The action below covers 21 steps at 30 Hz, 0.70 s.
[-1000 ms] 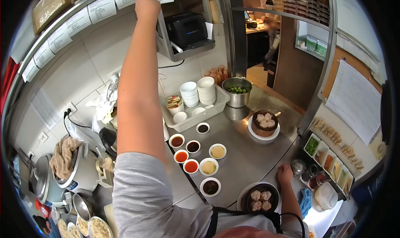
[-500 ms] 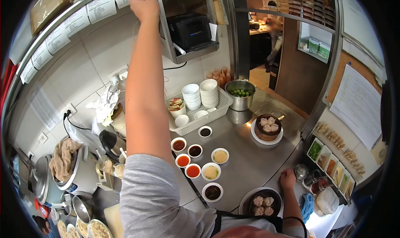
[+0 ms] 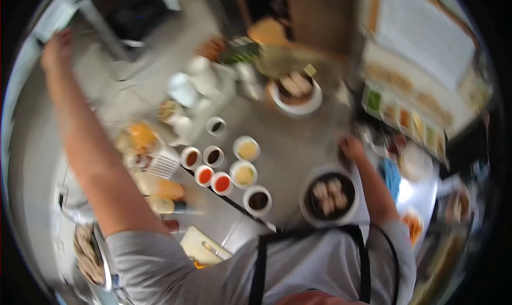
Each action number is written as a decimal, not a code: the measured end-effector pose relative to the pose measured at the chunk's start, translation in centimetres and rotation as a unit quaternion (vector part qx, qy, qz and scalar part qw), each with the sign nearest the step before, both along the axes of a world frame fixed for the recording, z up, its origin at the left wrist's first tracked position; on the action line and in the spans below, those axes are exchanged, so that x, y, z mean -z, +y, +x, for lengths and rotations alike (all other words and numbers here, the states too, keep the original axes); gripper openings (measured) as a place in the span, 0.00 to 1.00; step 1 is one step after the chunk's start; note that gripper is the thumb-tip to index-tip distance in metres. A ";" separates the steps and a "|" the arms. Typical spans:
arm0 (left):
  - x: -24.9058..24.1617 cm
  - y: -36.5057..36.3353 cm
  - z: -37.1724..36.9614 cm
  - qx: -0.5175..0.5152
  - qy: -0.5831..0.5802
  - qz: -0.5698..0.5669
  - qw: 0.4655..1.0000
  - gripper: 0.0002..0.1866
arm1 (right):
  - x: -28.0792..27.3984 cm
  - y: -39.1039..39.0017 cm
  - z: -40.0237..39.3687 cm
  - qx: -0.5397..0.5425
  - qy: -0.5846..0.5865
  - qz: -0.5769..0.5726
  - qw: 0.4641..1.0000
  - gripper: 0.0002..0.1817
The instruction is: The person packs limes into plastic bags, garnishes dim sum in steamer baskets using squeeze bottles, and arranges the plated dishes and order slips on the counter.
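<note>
Blurry view: left hand raised at upper left, its grip I cannot tell. Right hand rests on the tabletop, released, just above the dumpling plate, sauce bowls centre.

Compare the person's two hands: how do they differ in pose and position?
The left hand is stretched high toward the wall on a straight arm; the right hand rests low on the steel counter, beside the dumpling plate. Motion blur hides whether either hand holds anything.
</note>
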<state>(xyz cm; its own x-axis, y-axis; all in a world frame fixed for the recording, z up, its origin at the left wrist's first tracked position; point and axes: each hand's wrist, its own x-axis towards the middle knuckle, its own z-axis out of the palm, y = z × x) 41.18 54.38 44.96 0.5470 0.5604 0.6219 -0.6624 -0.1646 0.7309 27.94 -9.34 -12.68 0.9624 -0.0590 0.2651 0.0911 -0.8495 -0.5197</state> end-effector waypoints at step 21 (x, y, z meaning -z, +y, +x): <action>41.5 -28.9 -21.1 0.230 0.330 -0.114 0.909 0.13 | -19.3 -18.9 7.8 0.313 -0.041 -0.209 0.926 0.16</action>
<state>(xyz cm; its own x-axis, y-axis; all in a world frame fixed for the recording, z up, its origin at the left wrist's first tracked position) 20.11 25.53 3.44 0.9673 0.2519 -0.0297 -0.0282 0.2232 0.9744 35.74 -28.21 6.60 0.7503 -0.4742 0.4607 -0.4621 -0.8745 -0.1475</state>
